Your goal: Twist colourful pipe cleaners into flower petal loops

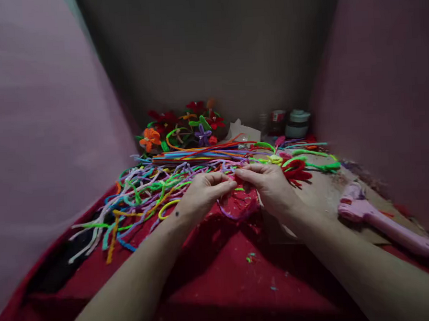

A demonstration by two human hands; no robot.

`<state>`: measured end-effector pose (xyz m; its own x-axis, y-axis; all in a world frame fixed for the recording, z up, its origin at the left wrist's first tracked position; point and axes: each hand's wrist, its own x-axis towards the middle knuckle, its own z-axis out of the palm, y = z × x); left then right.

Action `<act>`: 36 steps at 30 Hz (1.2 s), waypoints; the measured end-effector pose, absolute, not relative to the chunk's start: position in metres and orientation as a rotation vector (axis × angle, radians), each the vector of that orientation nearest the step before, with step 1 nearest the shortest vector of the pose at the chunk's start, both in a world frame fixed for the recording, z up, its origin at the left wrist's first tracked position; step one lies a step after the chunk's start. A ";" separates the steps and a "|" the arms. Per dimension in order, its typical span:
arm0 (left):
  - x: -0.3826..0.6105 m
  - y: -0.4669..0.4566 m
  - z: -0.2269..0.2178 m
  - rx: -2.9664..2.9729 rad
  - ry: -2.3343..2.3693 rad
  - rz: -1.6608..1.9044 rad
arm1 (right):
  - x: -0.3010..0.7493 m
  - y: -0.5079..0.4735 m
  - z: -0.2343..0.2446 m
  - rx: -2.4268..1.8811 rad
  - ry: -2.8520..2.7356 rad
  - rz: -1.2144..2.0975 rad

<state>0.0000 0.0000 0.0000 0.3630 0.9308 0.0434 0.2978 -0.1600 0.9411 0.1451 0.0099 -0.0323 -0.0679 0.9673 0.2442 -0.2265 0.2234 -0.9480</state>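
Observation:
My left hand [204,192] and my right hand [269,184] meet over a red cloth [220,275], fingers pinched together on a purple pipe cleaner [235,214] that hangs in a loop below them. A pile of loose pipe cleaners [147,188] in many colours lies just left of and behind my left hand. A red pipe-cleaner flower [296,170] lies right beside my right hand.
Finished pipe-cleaner flowers [184,126] stand at the back against the wall. A bundle of straight pipe cleaners [200,155] lies in front of them. Two jars [291,123] stand at the back right. A pink glue gun [379,219] lies on cardboard [327,193] at right.

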 end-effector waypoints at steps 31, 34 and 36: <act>-0.005 0.008 -0.008 1.503 1.047 0.959 | 0.143 0.011 -0.037 -0.764 -1.155 1.412; -0.004 0.008 -0.008 1.530 1.055 0.977 | 0.143 0.009 -0.037 -0.793 -1.164 1.415; -0.003 0.007 -0.008 1.565 1.065 0.994 | 0.142 0.009 -0.037 -0.808 -1.143 1.424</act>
<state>-0.0034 0.0073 -0.0084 0.2866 0.9525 0.1030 0.1684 -0.1559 0.9733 0.1422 0.0092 -0.0373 -0.1818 0.9767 0.1140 -0.3221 0.0504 -0.9454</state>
